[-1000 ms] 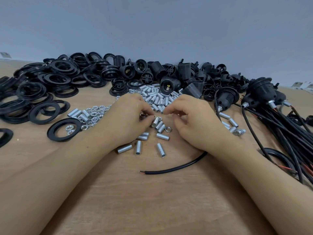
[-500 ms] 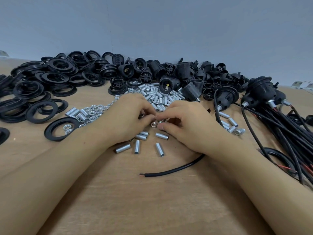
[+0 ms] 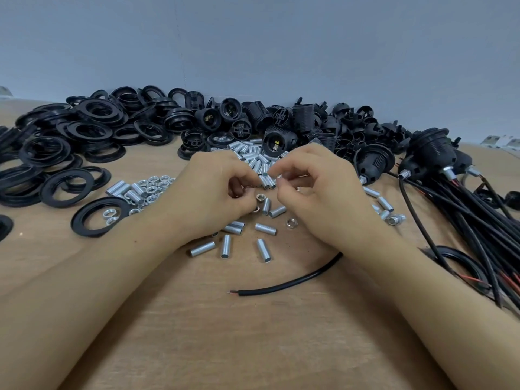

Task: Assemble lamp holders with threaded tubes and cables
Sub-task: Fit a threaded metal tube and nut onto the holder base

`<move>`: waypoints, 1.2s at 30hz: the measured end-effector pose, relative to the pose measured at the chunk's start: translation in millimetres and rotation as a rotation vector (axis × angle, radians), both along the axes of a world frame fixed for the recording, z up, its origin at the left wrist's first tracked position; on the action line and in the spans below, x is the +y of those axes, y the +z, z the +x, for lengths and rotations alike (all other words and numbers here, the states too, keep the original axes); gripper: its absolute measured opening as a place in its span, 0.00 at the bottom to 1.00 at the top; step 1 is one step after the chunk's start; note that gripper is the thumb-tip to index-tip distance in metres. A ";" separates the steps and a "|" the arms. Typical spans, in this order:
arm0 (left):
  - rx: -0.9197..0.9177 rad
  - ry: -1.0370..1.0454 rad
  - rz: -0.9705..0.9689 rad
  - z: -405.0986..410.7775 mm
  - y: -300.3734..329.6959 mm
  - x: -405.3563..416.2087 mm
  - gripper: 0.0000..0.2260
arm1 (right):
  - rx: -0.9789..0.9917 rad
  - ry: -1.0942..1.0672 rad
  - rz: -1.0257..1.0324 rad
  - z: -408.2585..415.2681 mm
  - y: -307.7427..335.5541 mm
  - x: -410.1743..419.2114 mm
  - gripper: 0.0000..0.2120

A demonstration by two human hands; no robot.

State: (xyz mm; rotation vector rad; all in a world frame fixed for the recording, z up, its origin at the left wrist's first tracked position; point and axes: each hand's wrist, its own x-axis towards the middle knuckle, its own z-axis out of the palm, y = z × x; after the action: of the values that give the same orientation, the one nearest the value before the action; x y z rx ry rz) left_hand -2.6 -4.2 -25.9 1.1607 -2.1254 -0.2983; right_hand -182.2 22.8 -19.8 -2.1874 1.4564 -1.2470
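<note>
Between two hands (image 3: 270, 192), scattered tubes (image 3: 264, 250)

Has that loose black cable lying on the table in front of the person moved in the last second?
No. The black cable lies on the table just as before, its bare end the same way below the three nearest threaded tubes.

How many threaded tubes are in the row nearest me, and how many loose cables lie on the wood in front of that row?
Threaded tubes: 3
Loose black cable: 1
Total: 4
</note>
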 end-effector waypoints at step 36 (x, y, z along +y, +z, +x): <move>0.963 -0.287 0.527 -2.6 12.8 7.9 0.09 | -0.305 0.130 0.001 -4.9 11.4 8.1 0.06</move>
State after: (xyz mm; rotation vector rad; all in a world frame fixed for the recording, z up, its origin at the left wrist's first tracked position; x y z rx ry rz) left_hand -5.1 3.7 -13.1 0.7124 -1.3462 -1.3128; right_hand -187.0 30.9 -8.4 -1.9499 1.1761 -1.4556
